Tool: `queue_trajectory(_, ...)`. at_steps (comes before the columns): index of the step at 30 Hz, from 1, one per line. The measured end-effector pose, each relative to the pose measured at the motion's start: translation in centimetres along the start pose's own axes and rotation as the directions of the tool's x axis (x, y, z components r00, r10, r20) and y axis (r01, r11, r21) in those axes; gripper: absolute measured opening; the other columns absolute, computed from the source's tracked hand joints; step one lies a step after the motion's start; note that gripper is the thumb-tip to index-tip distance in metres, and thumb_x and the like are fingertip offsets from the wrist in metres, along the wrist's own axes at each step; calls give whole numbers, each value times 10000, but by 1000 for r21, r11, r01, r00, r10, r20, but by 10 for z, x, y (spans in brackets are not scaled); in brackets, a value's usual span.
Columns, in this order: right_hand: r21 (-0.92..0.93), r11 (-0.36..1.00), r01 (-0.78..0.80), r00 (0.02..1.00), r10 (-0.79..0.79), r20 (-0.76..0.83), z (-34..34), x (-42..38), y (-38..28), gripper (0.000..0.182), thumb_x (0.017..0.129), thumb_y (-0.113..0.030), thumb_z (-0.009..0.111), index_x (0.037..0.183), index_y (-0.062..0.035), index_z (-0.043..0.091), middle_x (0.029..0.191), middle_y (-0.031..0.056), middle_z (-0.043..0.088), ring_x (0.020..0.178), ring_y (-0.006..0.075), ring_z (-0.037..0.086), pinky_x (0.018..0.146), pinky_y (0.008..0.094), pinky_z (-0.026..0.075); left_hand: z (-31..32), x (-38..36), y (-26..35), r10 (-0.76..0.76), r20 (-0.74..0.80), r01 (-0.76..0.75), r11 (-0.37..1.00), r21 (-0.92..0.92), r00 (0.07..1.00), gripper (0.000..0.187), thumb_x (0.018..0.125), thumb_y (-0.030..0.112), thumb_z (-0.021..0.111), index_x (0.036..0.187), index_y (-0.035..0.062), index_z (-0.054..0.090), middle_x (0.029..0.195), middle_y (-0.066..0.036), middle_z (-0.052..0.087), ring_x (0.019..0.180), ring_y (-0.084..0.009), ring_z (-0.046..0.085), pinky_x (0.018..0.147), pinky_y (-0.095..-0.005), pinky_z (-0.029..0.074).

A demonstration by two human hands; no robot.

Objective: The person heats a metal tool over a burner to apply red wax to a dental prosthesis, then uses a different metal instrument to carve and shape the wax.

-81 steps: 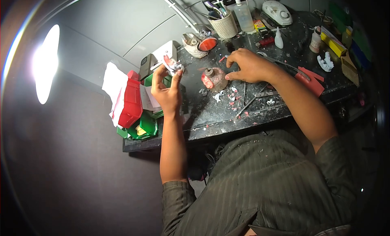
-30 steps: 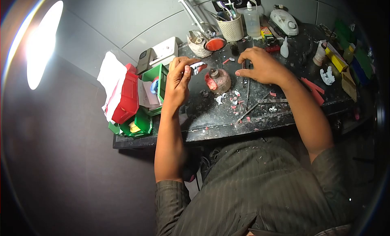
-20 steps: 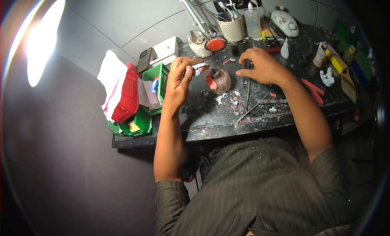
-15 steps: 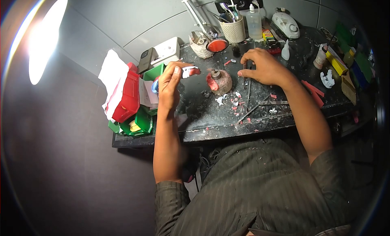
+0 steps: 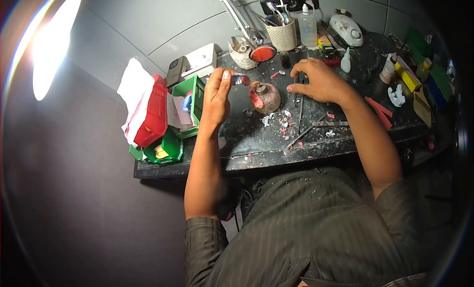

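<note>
My left hand (image 5: pixel 217 92) is raised over the left part of the bench, its fingers and thumb closed on a small red-and-white piece (image 5: pixel 241 79). This piece is close to the top of a round glass spirit lamp (image 5: pixel 269 100) with a metal neck and red wax stuck on its side; I cannot make out a flame. My right hand (image 5: pixel 318 81) rests right of the lamp, fingers bent around the upper end of a thin metal tool (image 5: pixel 300 114) that points toward me. A second thin tool (image 5: pixel 301 137) and a flat blade (image 5: pixel 331 123) lie below it.
Red and white scraps (image 5: pixel 285 123) litter the black bench (image 5: pixel 242 149). Green bins (image 5: pixel 195 102) and a red box (image 5: pixel 150 116) stand left. Behind are a round red-faced object (image 5: pixel 262 53), a brush cup (image 5: pixel 283 36) and a clear bottle (image 5: pixel 307 28). Red wax strips (image 5: pixel 379 113) lie right.
My left hand has moved slightly right and turned the red-and-white piece, bringing it nearer the lamp top. My right hand has barely moved.
</note>
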State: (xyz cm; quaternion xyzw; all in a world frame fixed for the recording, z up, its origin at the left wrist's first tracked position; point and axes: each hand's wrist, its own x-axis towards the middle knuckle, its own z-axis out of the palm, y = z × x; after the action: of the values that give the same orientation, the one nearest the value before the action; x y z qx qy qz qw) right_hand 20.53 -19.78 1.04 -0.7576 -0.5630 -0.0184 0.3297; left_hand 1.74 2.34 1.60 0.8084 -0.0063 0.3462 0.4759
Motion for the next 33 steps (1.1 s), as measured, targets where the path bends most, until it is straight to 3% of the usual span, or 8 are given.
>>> queue_trajectory(8,12,1000,-18,1000,18,7,-1,0,3,374,778,-301,833,978,-23,683,1012,143,672,1040,321,608,916,405,477,-10,-12,17,11,-19,-15,972,-235,1000,398,1072,319,406,1036,-14,622,961,-126,696,842,-179,600,802,-298,403)
queue_trajectory(11,-45,999,22,998,-25,-55,-6,0,6,377,781,-305,828,980,-16,692,998,142,684,977,308,630,872,396,498,-22,-22,21,-106,-166,-2,838,-546,980,425,1075,336,386,1085,-22,614,973,-155,698,848,-205,617,737,-312,391)
queue_trajectory(14,-26,992,-125,991,124,-47,-25,0,1,387,791,-287,826,982,25,703,974,210,711,979,337,681,861,425,520,-49,-38,0,-138,-81,19,602,-798,987,446,1091,343,358,1194,-24,591,1135,-147,638,1025,-259,572,861,-386,449)
queue_trajectory(19,22,984,-179,981,180,-77,-51,-22,1,344,778,-218,830,974,22,683,842,141,683,790,267,655,717,369,502,-10,-79,46,-142,-73,-3,440,-898,987,467,1076,283,372,1384,-53,475,1269,-186,558,1134,-330,537,966,-450,457)
queue_trajectory(22,10,971,-238,966,236,110,-65,-55,-18,327,731,-142,837,948,24,657,794,110,651,740,221,623,689,353,498,14,-105,67,-109,-1,59,543,-838,994,612,988,339,589,1371,-106,418,1246,-219,595,1084,-291,624,898,-403,565)
queue_trajectory(25,-102,980,-169,947,190,260,-72,-94,-33,312,668,-62,831,921,-1,659,831,108,653,878,333,639,879,403,480,26,-123,87,-173,72,161,588,-793,982,645,958,382,652,1355,-87,458,1224,-183,615,1084,-237,625,892,-366,568)
queue_trajectory(31,-234,953,-193,949,242,201,-72,-122,-34,184,726,82,722,882,14,652,847,123,656,878,322,639,867,406,479,29,-135,105,-139,157,206,517,-831,978,638,952,397,659,1321,-94,488,1236,-191,577,1105,-239,616,884,-354,580)
queue_trajectory(33,-39,874,-485,842,478,250,-72,-120,-36,158,740,102,699,867,23,646,854,139,652,893,320,629,838,402,482,29,-137,109,-157,161,220,503,-836,974,638,951,404,658,1305,-101,497,1234,-197,562,1110,-248,613,876,-355,587)
